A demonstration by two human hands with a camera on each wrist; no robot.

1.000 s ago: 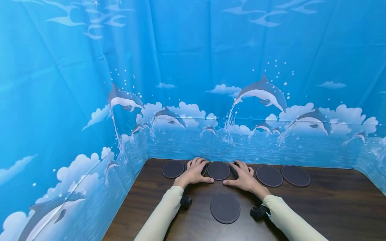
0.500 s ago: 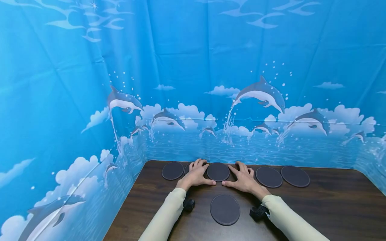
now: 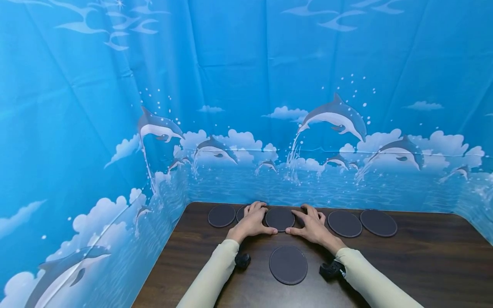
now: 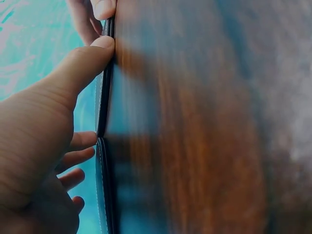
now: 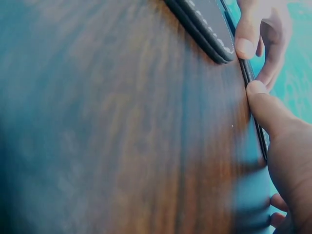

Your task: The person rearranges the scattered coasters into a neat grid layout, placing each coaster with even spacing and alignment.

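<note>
Dark wood-grain table, round-cornered, backed and flanked at left by creased blue cloth printed with leaping dolphins, clouds, rippled water; soft light reflected near front.

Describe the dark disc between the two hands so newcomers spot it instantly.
Find the brown table, then its far edge below the blue backdrop. There, the dark disc lies between the left hand and right hand. Only this one has both thumbs at its near rim.
</note>
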